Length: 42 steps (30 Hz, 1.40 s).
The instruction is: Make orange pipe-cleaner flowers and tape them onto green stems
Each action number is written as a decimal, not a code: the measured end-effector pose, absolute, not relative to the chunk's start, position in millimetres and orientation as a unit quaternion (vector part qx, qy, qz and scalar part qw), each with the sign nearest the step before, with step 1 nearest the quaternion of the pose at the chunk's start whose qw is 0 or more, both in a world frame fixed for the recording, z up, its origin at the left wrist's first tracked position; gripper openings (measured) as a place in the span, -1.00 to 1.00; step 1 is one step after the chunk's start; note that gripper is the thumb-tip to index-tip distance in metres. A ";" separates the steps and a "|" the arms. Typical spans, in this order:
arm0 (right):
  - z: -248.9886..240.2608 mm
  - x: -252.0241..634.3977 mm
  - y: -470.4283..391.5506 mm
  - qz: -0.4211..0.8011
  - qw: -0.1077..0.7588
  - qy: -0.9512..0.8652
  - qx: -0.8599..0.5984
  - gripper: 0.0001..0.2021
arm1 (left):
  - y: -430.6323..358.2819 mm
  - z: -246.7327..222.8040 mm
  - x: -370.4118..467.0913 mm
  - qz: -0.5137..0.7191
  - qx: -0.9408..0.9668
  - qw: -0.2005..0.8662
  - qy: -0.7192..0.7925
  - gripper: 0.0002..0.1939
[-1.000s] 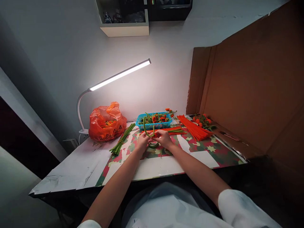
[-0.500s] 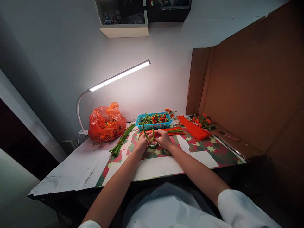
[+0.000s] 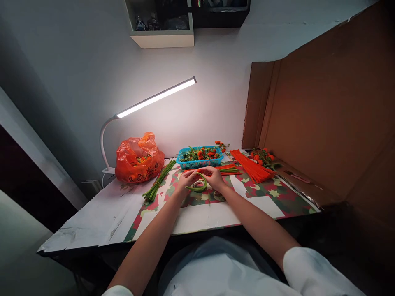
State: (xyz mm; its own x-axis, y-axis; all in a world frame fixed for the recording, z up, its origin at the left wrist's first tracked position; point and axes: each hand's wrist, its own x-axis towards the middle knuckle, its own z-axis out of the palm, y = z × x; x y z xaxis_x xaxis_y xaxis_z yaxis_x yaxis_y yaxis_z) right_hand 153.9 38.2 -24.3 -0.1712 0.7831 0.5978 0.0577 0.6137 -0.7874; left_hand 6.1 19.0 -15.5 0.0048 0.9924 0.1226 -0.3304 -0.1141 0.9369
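My left hand (image 3: 186, 180) and my right hand (image 3: 214, 179) meet above the middle of the table, fingertips pinched together. Between them is a curved green fuzzy stem (image 3: 205, 183), like a pipe cleaner, which loops down in front of the fingers. A small orange-red bit shows at the fingertips, too small to make out. Just below the hands a tape roll (image 3: 198, 184) is partly seen through the loop. Red and green stems (image 3: 230, 169) lie behind my right hand.
An orange plastic bag (image 3: 138, 160) and a tied green stem bundle (image 3: 159, 181) are at left. A blue basket (image 3: 200, 163) of orange flowers stands behind the hands. Red stems (image 3: 251, 166), more flowers (image 3: 262, 157) and cardboard (image 3: 321, 111) are at right. A lit lamp (image 3: 157, 98) hangs above.
The green stem has swung from an upright loop above the fingers to a loop hanging below them. Both hands have shifted only slightly and stay close together.
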 end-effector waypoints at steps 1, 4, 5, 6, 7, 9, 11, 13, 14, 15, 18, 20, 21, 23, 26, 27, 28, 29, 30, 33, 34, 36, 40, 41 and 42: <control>-24.7 154.4 38.9 0.315 0.566 -0.700 -0.300 -0.77 | 18.9 -15.6 5.6 0.591 0.443 0.561 0.373 -0.58; -26.3 155.8 41.7 0.308 0.562 -0.709 -0.295 -0.76 | 20.2 -17.1 2.7 0.559 0.444 0.591 0.375 -0.66; -26.9 156.3 42.9 0.307 0.562 -0.710 -0.293 -0.76 | 21.0 -17.7 1.5 0.551 0.445 0.599 0.374 -0.69; -27.5 156.7 44.1 0.308 0.561 -0.711 -0.292 -0.76 | 22.0 -18.3 0.2 0.544 0.446 0.606 0.372 -0.70; -28.2 157.0 45.4 0.311 0.559 -0.712 -0.289 -0.76 | 22.9 -18.9 -1.0 0.538 0.445 0.612 0.371 -0.71; -29.6 157.5 47.7 0.324 0.552 -0.715 -0.280 -0.75 | 24.4 -19.8 -3.0 0.528 0.441 0.624 0.370 -0.70; -30.9 157.8 49.5 0.334 0.545 -0.718 -0.275 -0.75 | 24.9 -20.4 -4.2 0.517 0.441 0.633 0.372 -0.69; -32.3 157.7 50.7 0.336 0.541 -0.719 -0.278 -0.76 | 24.5 -21.0 -4.5 0.509 0.449 0.635 0.370 -0.65; -33.0 157.6 51.2 0.334 0.541 -0.719 -0.281 -0.76 | 24.1 -21.2 -4.4 0.509 0.453 0.632 0.369 -0.62; -33.8 157.5 51.6 0.331 0.539 -0.720 -0.284 -0.76 | 23.6 -21.5 -4.2 0.510 0.457 0.629 0.368 -0.59; -36.5 156.7 53.1 0.335 0.533 -0.722 -0.287 -0.73 | 22.4 -21.9 -3.7 0.515 0.469 0.620 0.361 -0.55; -38.1 156.1 54.1 0.340 0.533 -0.720 -0.286 -0.71 | 22.1 -22.1 -3.4 0.512 0.477 0.616 0.361 -0.55; -38.7 155.9 54.5 0.344 0.533 -0.718 -0.286 -0.70 | 22.0 -22.2 -3.3 0.511 0.478 0.615 0.362 -0.55; -39.2 155.5 55.0 0.352 0.531 -0.716 -0.287 -0.70 | 22.0 -22.5 -3.1 0.514 0.480 0.611 0.365 -0.56; -38.5 155.6 54.7 0.359 0.523 -0.716 -0.291 -0.70 | 22.4 -23.1 -2.8 0.519 0.484 0.600 0.369 -0.57; -38.1 155.8 54.5 0.358 0.522 -0.717 -0.292 -0.70 | 22.5 -23.4 -2.8 0.519 0.487 0.597 0.372 -0.57; -37.6 156.0 54.2 0.357 0.522 -0.717 -0.293 -0.70 | 22.7 -23.7 -2.8 0.518 0.489 0.594 0.374 -0.58; -37.2 156.3 53.8 0.356 0.522 -0.718 -0.293 -0.71 | 22.9 -24.0 -2.8 0.517 0.491 0.592 0.376 -0.58; -36.8 156.6 53.5 0.356 0.521 -0.718 -0.293 -0.71 | 23.1 -24.2 -2.7 0.519 0.492 0.589 0.377 -0.58; -36.1 157.1 52.7 0.355 0.524 -0.717 -0.292 -0.71 | 23.5 -24.6 -2.2 0.521 0.492 0.586 0.379 -0.59; -35.9 157.1 52.6 0.355 0.525 -0.716 -0.291 -0.72 | 23.7 -24.5 -1.8 0.523 0.490 0.587 0.378 -0.59; -35.7 156.4 52.6 0.362 0.530 -0.709 -0.291 -0.74 | 23.9 -24.0 -0.7 0.528 0.477 0.592 0.379 -0.60; -34.6 154.4 52.5 0.398 0.536 -0.688 -0.285 -0.77 | 24.2 -22.6 1.5 0.545 0.436 0.598 0.394 -0.66; -34.0 154.1 52.2 0.403 0.538 -0.685 -0.281 -0.77 | 24.1 -22.4 1.8 0.543 0.436 0.600 0.393 -0.66; -33.2 153.8 51.6 0.406 0.540 -0.682 -0.279 -0.76 | 23.9 -22.2 2.1 0.541 0.442 0.600 0.390 -0.66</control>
State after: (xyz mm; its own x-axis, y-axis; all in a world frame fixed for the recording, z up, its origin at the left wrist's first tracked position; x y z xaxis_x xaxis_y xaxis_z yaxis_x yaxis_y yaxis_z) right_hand 153.8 51.6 -33.2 -0.2610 0.8191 0.5108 -0.0583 0.5148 -0.8553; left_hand 2.1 23.9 -22.2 0.1107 0.9938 0.0100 -0.3056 0.0245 0.9519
